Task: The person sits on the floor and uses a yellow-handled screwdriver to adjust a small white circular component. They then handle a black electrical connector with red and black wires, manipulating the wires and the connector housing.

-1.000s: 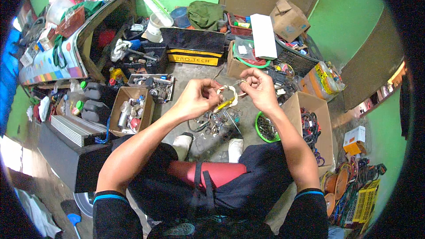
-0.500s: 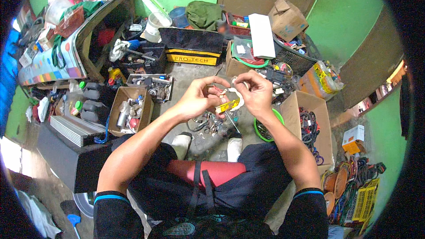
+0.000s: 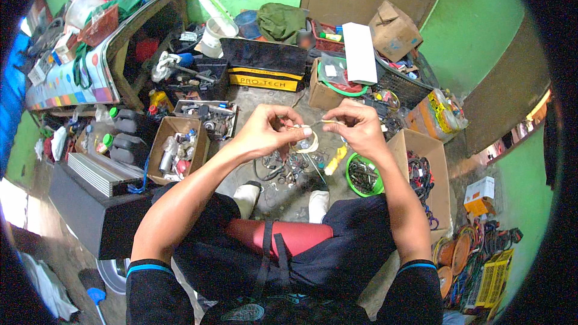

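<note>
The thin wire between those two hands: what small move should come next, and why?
Perhaps ease the right hand slightly toward the left hand: both pinch thin wire, with a small gap between the hands, so a short move might bring the pinched parts together. Whether the wire is already joined there is too small to tell.

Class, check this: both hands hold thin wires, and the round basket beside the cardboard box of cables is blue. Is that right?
No: in the head view the round basket beside the cardboard box is green, not blue. The left hand and right hand hold thin wires.
</note>
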